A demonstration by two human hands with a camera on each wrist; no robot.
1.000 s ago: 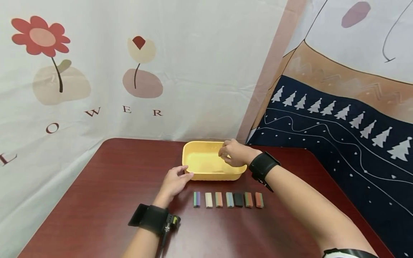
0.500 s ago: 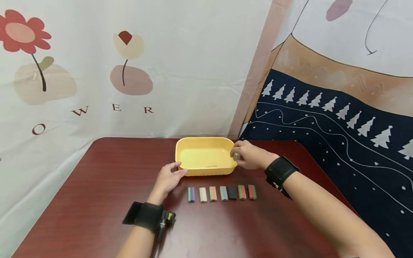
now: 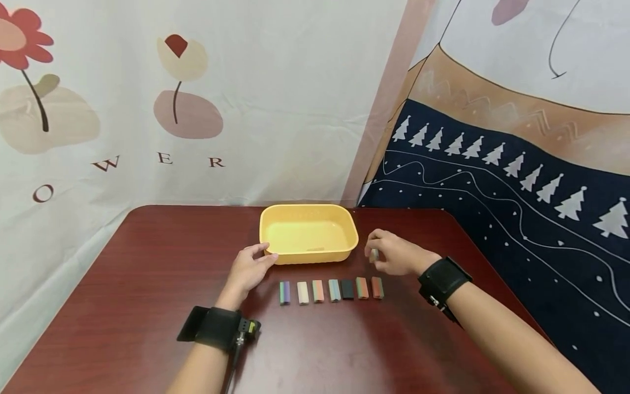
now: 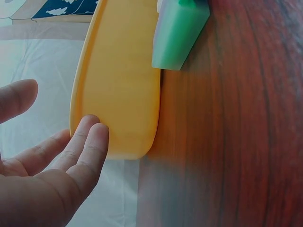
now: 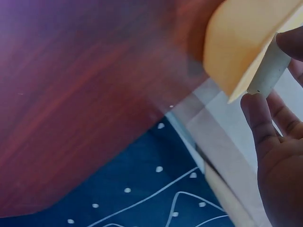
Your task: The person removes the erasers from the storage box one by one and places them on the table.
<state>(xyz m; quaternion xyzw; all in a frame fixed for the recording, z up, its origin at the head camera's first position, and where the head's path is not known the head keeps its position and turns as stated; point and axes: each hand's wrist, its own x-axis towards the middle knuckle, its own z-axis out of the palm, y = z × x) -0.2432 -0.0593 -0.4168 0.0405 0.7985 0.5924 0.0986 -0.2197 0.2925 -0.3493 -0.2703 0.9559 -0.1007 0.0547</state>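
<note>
Red-brown table — seven blocks, one yellow tray touched by relaxed left hand — right hand grip pinches one white piece.

Dark wood table, printed cloth backdrops.

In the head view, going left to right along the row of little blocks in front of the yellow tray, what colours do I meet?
Purple-green block, cream block, orange-red block, light blue block, black block, green-orange block, red block.
</note>
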